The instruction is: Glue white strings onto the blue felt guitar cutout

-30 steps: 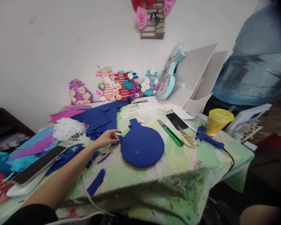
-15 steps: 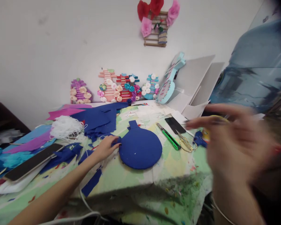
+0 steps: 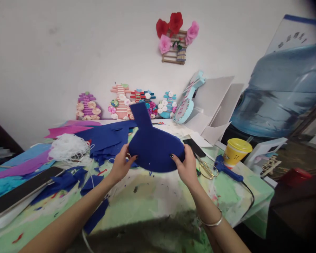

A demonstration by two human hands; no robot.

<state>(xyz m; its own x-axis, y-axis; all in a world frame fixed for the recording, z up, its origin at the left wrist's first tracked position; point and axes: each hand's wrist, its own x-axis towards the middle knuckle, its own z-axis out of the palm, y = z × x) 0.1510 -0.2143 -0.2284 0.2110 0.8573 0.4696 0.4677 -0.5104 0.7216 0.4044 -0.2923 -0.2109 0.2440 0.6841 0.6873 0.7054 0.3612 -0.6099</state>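
Edges of a flat, deep-blue round panel (image 3: 156,149) with a rectangular neck are clamped in my left hand (image 3: 122,165) at eight o'clock and right hand (image 3: 186,168) at four, above the mottled green tablecloth (image 3: 152,200). Its neck points to eleven; gold-handled metal scissors (image 3: 205,170) lie at three from my right hand.

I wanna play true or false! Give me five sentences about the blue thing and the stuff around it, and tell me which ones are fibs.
1. The left hand and the right hand both hold the flat, round, dark-blue shape with a neck. True.
2. The gold-handled metal scissors are in the right hand. False: they lie near the blue corded glue gun.
3. The round yellow-lidded cup stands upright. True.
4. The tangled white string is to the right of the shape. False: it's to the left.
5. The glue gun lies beside the cup. True.
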